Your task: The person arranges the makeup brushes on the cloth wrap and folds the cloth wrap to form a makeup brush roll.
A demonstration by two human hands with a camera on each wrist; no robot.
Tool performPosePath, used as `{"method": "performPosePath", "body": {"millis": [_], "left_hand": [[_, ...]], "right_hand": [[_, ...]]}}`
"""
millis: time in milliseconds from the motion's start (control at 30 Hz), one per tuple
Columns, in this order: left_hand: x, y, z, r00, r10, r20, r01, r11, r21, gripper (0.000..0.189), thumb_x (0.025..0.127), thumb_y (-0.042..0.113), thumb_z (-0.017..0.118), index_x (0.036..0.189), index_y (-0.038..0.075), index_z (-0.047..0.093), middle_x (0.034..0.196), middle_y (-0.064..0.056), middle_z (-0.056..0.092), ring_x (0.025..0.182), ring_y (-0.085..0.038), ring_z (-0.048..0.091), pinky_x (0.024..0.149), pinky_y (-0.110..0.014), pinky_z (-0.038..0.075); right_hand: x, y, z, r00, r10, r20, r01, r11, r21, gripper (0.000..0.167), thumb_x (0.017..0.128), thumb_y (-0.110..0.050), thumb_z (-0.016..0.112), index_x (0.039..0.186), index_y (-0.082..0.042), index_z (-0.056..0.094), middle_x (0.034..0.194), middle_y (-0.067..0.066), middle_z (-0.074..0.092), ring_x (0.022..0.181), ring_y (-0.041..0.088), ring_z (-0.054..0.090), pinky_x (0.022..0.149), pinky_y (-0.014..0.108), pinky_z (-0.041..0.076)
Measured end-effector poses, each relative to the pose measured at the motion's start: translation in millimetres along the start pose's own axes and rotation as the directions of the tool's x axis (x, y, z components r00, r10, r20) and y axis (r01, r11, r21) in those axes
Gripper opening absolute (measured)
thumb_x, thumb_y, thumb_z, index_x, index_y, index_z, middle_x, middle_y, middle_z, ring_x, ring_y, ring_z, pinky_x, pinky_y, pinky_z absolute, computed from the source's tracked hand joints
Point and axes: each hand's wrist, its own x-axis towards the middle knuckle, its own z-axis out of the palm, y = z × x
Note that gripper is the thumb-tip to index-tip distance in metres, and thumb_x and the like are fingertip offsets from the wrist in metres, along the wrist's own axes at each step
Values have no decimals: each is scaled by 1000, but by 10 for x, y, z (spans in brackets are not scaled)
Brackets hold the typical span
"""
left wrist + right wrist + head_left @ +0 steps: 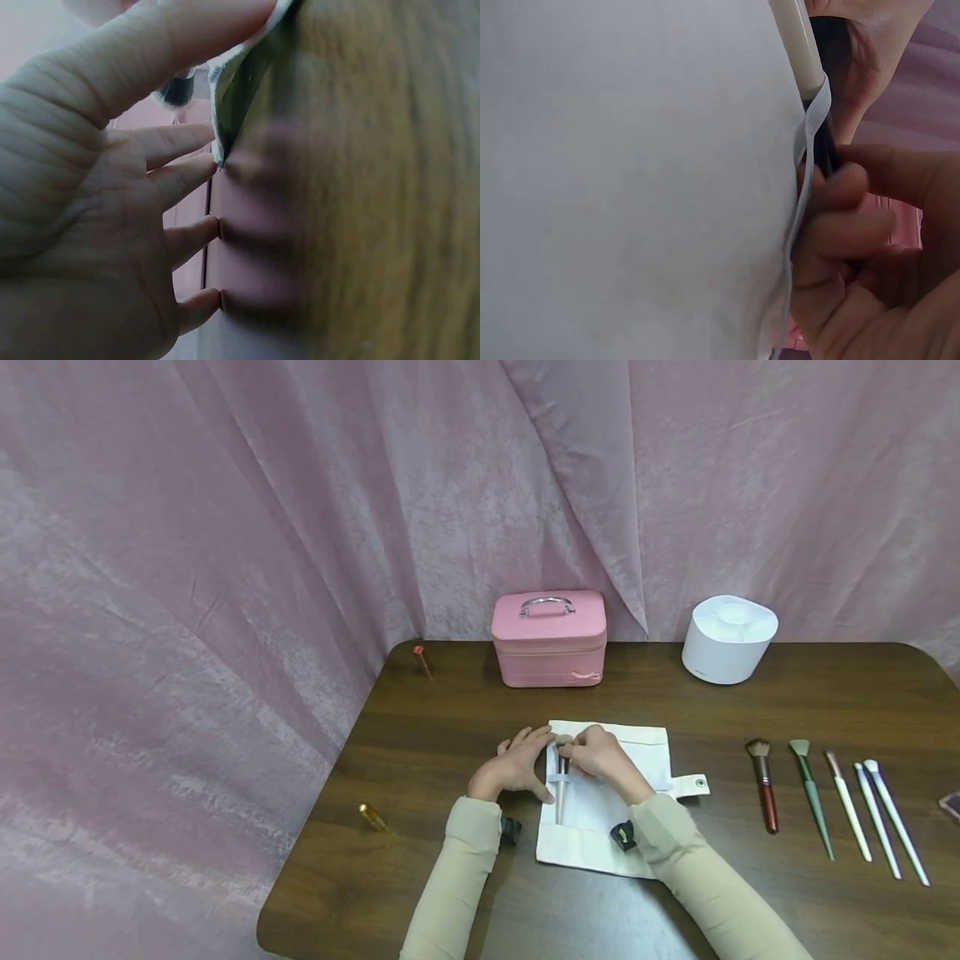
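Note:
A white fabric brush roll (592,843) lies spread out on the table, its snap tab (690,786) pointing right. One makeup brush (560,802) with a pale handle and dark ferrule lies along the roll's left side, passing under an elastic band (821,105). My right hand (603,760) pinches this brush by its dark part, just beyond the elastic, fingers curled. With fingers spread and fairly straight, my left hand (516,768) rests at the roll's left edge. In the left wrist view, the left fingertips (199,232) touch the tabletop beside the fabric edge, and dark brush bristles (177,91) show behind the thumb.
Several brushes, including a red-handled one (766,785) and a green one (813,797), lie in a row at right. A pink case (551,647) and a white container (723,647) stand at the back. A gold tube (372,817) and a lipstick-like tube (423,662) are at left.

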Motion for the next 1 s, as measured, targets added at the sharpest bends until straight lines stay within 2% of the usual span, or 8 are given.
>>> {"method": "performPosePath", "body": {"millis": [167, 367, 533, 733, 833, 1000], "left_hand": [[-1, -10, 9, 1000, 2, -9, -2, 1000, 0, 105, 72, 25, 95, 158, 17, 36, 167, 1, 22, 153, -29, 13, 116, -59, 16], [-1, -8, 5, 1000, 15, -6, -15, 1000, -5, 105, 72, 25, 94, 159, 16, 35, 167, 0, 22, 153, -30, 13, 116, -59, 16], [5, 4, 2, 1000, 7, 12, -8, 1000, 24, 105, 74, 26, 93, 160, 16, 33, 168, 0, 19, 154, -29, 11, 117, -57, 15], [9, 19, -1, 1000, 7, 4, -7, 999, 34, 104, 74, 26, 93, 159, 16, 34, 168, -1, 20, 154, -30, 12, 117, -57, 16], [2, 23, -5, 1000, 2, 0, -2, 1000, 29, 105, 73, 27, 94, 159, 16, 35, 167, 0, 21, 153, -29, 12, 117, -58, 17], [-12, 21, -8, 1000, -7, 3, 6, 999, 37, 107, 71, 29, 95, 159, 17, 35, 167, 1, 21, 153, -29, 13, 116, -59, 17]], "right_hand": [[-45, -21, 8, 999, -32, 14, 33, 998, -50, 41, 90, -20, 66, 55, -17, 46, 52, -6, 39, 47, 9, 37, 47, 23, 30], [-69, -25, 18, 999, -15, 48, 18, 998, -65, 43, 92, -18, 66, 54, -16, 46, 51, -6, 39, 47, 8, 34, 46, 22, 28], [-66, -7, 19, 999, -16, 48, 20, 996, -88, 43, 92, -18, 66, 52, -14, 51, 48, -6, 44, 44, 7, 33, 44, 22, 26], [-70, -2, -15, 999, -25, 38, 30, 993, -117, 41, 93, -19, 67, 54, -9, 59, 47, -5, 47, 43, 6, 35, 43, 21, 27], [-92, -12, -70, 999, -36, 26, 38, 994, -106, 38, 95, -20, 65, 61, -5, 65, 50, -2, 53, 44, 8, 42, 45, 22, 32], [-156, -13, -218, 997, -81, 1, 81, 996, 39, 27, 99, -16, 61, 91, 7, 72, 71, 13, 67, 56, 16, 61, 52, 28, 50]]}}
